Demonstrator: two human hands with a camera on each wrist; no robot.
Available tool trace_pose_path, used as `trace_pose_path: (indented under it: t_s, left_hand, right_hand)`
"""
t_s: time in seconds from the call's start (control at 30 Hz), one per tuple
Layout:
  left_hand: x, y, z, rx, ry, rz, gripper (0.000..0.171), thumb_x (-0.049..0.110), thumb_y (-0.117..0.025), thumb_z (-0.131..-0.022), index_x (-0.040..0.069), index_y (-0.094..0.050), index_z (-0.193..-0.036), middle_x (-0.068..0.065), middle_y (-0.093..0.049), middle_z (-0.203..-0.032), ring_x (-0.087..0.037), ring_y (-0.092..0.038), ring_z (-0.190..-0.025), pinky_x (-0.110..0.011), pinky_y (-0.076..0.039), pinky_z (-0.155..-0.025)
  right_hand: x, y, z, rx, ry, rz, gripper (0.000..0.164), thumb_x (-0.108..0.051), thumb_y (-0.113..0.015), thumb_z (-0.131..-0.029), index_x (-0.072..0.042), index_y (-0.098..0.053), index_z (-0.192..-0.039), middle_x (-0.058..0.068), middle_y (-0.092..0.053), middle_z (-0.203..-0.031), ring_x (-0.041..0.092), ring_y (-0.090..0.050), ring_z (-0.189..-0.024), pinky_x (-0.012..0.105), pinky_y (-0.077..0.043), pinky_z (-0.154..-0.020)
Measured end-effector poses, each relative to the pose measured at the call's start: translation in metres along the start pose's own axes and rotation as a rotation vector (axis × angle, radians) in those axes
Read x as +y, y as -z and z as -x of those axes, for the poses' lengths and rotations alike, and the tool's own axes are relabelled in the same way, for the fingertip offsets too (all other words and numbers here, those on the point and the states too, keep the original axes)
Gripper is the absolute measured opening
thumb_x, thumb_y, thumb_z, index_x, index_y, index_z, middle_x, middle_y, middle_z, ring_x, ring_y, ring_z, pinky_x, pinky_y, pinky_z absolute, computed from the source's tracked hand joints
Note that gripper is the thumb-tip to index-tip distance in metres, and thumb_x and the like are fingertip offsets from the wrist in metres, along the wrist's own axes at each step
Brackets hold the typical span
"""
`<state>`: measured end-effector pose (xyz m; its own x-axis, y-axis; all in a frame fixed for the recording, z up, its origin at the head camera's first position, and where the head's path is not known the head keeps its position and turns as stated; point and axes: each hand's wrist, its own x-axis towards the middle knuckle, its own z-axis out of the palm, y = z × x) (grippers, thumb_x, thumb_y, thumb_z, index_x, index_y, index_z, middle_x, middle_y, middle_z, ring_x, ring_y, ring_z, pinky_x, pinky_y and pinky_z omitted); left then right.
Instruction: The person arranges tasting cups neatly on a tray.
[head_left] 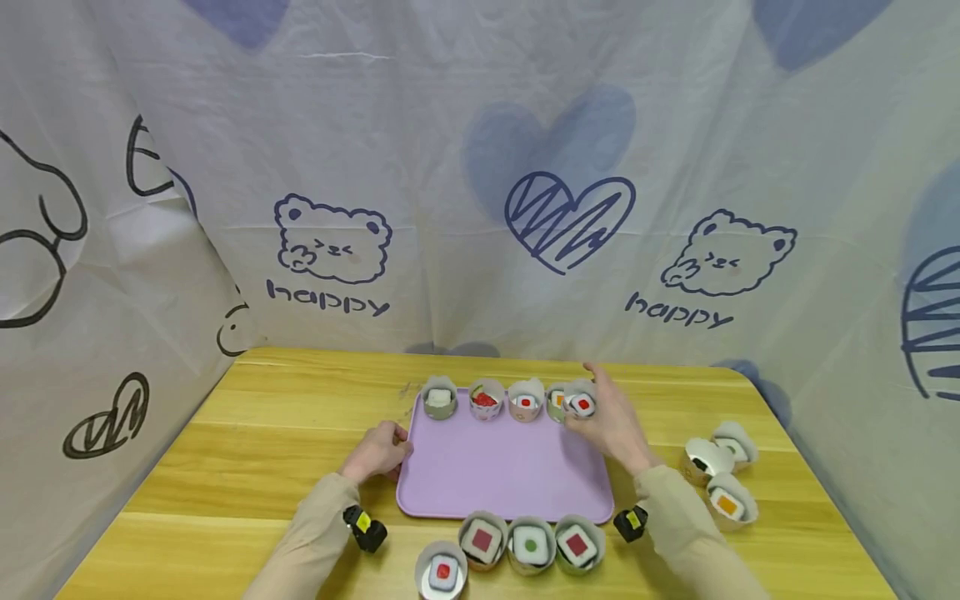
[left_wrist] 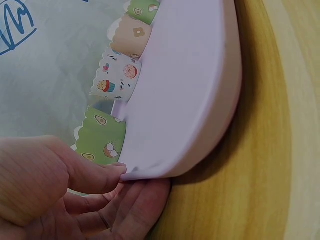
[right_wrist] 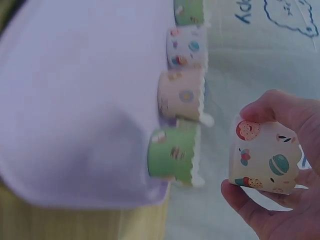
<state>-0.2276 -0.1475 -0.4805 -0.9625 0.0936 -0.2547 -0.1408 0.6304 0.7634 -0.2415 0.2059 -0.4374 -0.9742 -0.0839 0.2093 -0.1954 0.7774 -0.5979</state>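
White printed cup (head_left: pixel 580 403): pinched in right hand (head_left: pixel 613 425), thumb one side, fingers the other, roughly upright, at that hand's 10 o'clock. Sits at 2 o'clock from tray (head_left: pixel 502 475) centre; rightmost green cup (right_wrist: pixel 172 155) at its 9, apart. Right hand nearer; left hand (head_left: pixel 377 454) pinches tray rim, 9 o'clock.

On the white fabric curtain with blue-grey printed hearts (head_left: pixel 450 125), the lowercase word "happy" can be read twice in dark blue, handwriting-style letters. The left word (head_left: pixel 327 297) stands under a line-drawn bear face (head_left: pixel 333 240); the right word (head_left: pixel 678 309), slanting downward, stands under a matching bear face (head_left: pixel 729 252). The right wrist view shows "ppy" (right_wrist: pixel 243 11), turned sideways, on the curtain.
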Motion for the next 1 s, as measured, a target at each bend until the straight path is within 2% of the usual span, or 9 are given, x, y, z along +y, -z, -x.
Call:
trace_pose_path:
  t_s: [0.17,0.3,0.43,0.6,0.77,1.0]
  left_hand:
    - [0.001,0.0,0.0,-0.002,0.006,0.002,0.02,0.002,-0.055,-0.096,-0.012,-0.056,-0.111,-0.02,-0.065,-0.086,-0.019,-0.067,-0.062,-0.034,-0.062,-0.058]
    - [0.0,0.0,0.0,0.001,0.006,0.001,0.02,0.002,-0.055,-0.096,-0.012,-0.056,-0.111,-0.02,-0.065,-0.088,-0.019,-0.067,-0.063,-0.034,-0.062,-0.058]
    - [0.0,-0.001,0.0,0.004,-0.003,0.0,0.02,0.001,-0.055,-0.096,-0.012,-0.056,-0.111,-0.021,-0.065,-0.087,-0.019,-0.066,-0.063,-0.034,-0.062,-0.058]
    - [0.0,0.0,0.0,0.004,-0.006,-0.003,0.02,0.002,-0.055,-0.096,-0.012,-0.056,-0.111,-0.02,-0.064,-0.088,-0.019,-0.067,-0.064,-0.034,-0.062,-0.058]
    - [-0.001,0.0,-0.001,0.006,-0.005,0.001,0.02,0.002,-0.055,-0.096,-0.012,-0.056,-0.111,-0.021,-0.065,-0.088,-0.02,-0.067,-0.064,-0.034,-0.062,-0.058]
    - [-0.002,0.0,-0.001,0.005,-0.008,-0.004,0.02,0.002,-0.055,-0.096,-0.012,-0.056,-0.11,-0.02,-0.065,-0.087,-0.019,-0.067,-0.063,-0.034,-0.062,-0.058]
  right_hand:
    - [-0.012,-0.014,0.003,-0.012,0.05,-0.016,0.089,-0.008,-0.082,-0.073,0.002,-0.037,-0.149,0.027,-0.056,-0.14,0.042,-0.058,-0.122,0.057,-0.049,-0.105]
    - [-0.02,-0.02,0.004,-0.036,0.078,-0.024,0.087,-0.008,-0.082,-0.072,0.001,-0.04,-0.147,0.024,-0.059,-0.136,0.04,-0.06,-0.119,0.056,-0.052,-0.101]
    - [-0.025,-0.019,0.006,-0.074,0.1,-0.036,0.085,-0.007,-0.082,-0.072,0.0,-0.041,-0.146,0.022,-0.059,-0.135,0.037,-0.062,-0.115,0.054,-0.054,-0.097]
    - [-0.032,-0.013,0.006,-0.129,0.17,-0.025,0.082,-0.007,-0.083,-0.074,0.0,-0.042,-0.145,0.021,-0.061,-0.13,0.033,-0.063,-0.11,0.051,-0.056,-0.094]
    - [-0.044,-0.008,0.001,-0.188,0.226,0.006,0.079,-0.009,-0.083,-0.074,-0.001,-0.045,-0.143,0.018,-0.061,-0.133,0.033,-0.061,-0.114,0.05,-0.056,-0.096]
    - [-0.062,-0.012,-0.008,-0.278,0.309,0.075,0.067,-0.009,-0.083,-0.075,-0.002,-0.053,-0.134,0.014,-0.065,-0.126,0.031,-0.064,-0.112,0.048,-0.056,-0.093]
